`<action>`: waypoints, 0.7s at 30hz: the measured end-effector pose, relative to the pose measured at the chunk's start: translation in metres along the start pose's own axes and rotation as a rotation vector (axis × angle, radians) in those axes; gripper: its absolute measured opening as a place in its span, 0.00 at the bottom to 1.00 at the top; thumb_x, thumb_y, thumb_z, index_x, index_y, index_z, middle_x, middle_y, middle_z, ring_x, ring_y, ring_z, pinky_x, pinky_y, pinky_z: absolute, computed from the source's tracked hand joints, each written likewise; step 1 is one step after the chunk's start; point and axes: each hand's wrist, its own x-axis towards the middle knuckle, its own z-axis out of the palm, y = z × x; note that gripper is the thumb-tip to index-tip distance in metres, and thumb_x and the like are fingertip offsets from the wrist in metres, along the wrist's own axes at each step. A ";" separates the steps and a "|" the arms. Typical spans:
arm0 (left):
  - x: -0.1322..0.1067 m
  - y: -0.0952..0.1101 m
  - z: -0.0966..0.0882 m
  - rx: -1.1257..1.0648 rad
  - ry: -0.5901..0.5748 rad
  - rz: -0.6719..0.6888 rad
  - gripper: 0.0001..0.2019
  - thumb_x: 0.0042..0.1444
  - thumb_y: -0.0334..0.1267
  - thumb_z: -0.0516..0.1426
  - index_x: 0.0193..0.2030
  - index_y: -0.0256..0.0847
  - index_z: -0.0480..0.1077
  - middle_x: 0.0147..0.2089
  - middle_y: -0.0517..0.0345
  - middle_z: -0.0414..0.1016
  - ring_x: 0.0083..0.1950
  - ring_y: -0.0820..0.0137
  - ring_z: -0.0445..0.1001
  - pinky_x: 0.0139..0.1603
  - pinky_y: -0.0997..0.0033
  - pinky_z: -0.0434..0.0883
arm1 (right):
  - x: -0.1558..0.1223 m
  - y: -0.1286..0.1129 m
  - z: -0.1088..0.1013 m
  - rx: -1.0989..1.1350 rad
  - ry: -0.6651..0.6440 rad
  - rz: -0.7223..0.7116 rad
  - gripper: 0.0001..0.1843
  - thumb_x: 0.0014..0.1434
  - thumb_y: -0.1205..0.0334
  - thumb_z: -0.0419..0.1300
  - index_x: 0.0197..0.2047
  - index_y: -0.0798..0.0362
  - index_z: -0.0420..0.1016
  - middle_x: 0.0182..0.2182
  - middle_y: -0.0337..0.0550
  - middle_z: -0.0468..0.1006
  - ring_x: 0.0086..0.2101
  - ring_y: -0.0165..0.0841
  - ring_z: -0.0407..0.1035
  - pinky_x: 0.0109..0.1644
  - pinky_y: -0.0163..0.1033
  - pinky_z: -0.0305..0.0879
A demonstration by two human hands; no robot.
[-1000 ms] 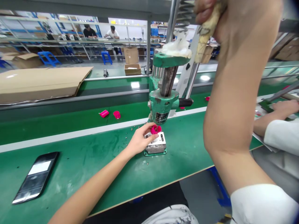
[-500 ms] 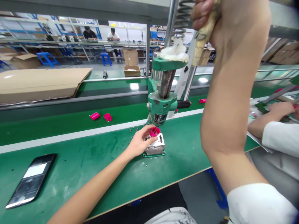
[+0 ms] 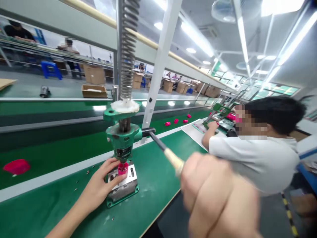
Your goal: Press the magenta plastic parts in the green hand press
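While the left hand (image 3: pixel 97 190) rests on the green surface (image 3: pixel 153 180) at seven o'clock from the green cast-metal hand press (image 3: pixel 122 138), its grip is narrow, with thumb and fingertips pinched about the small pink plastic cap (image 3: pixel 123 168). That cap sits upright on the grey metal fixture block (image 3: pixel 125 185), directly beneath the press's ram. Whether ram and cap touch is too fine to tell. The right hand (image 3: pixel 215 195), large and blurred at five o'clock in the view, has its grip wrapped as a fist round the cream-wrapped lever handle (image 3: pixel 173 161). The handle's dark rod runs to the press body at ten o'clock from the fist.

The nearest risk, as I judge it, is a pinch. The left fingertips lie just beside the ram's path, and a pull on the lever could catch them between ram and block. A cap seated off-square could tilt, crack or shoot sideways under load. Small loose metal bits (image 3: pixel 87 172) lie scattered at nine o'clock from the block, and one under the cap would spoil its seating. A co-worker in a white shirt (image 3: pixel 252 158) sits at three o'clock, so a slipped grip could send the handle that way.
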 end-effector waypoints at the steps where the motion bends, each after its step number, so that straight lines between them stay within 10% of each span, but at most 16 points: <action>1: 0.001 -0.003 0.000 0.032 0.011 0.026 0.25 0.56 0.60 0.64 0.55 0.50 0.79 0.66 0.51 0.73 0.65 0.47 0.74 0.61 0.53 0.77 | -0.011 -0.018 0.002 0.197 0.046 0.024 0.45 0.71 0.55 0.56 0.08 0.48 0.35 0.14 0.35 0.63 0.25 0.27 0.69 0.52 0.42 0.72; 5: 0.002 -0.015 0.000 0.143 0.051 0.037 0.25 0.54 0.61 0.64 0.54 0.53 0.81 0.65 0.55 0.76 0.62 0.44 0.76 0.50 0.57 0.82 | -0.045 -0.054 0.019 0.942 0.015 0.158 0.26 0.49 0.62 0.65 0.19 0.54 0.46 0.23 0.32 0.72 0.24 0.25 0.66 0.25 0.41 0.57; 9: 0.004 -0.016 -0.001 0.194 0.063 0.081 0.25 0.55 0.61 0.63 0.54 0.53 0.82 0.62 0.53 0.78 0.59 0.44 0.78 0.48 0.56 0.83 | -0.056 -0.068 0.036 0.807 -0.145 0.069 0.36 0.43 0.57 0.70 0.27 0.54 0.39 0.21 0.34 0.61 0.23 0.26 0.58 0.26 0.40 0.48; 13: 0.005 -0.013 -0.001 0.180 0.051 0.095 0.25 0.55 0.62 0.62 0.54 0.51 0.81 0.62 0.52 0.78 0.60 0.46 0.78 0.52 0.56 0.82 | -0.068 -0.099 0.061 0.587 -0.031 0.157 0.40 0.42 0.54 0.74 0.28 0.53 0.40 0.21 0.31 0.52 0.21 0.25 0.52 0.27 0.39 0.42; 21: 0.006 -0.012 -0.002 0.156 0.074 0.086 0.26 0.53 0.64 0.62 0.52 0.52 0.81 0.63 0.53 0.78 0.62 0.43 0.77 0.58 0.48 0.80 | -0.142 -0.111 0.179 0.371 -0.113 0.044 0.26 0.68 0.42 0.61 0.31 0.54 0.60 0.25 0.34 0.67 0.25 0.28 0.61 0.30 0.38 0.45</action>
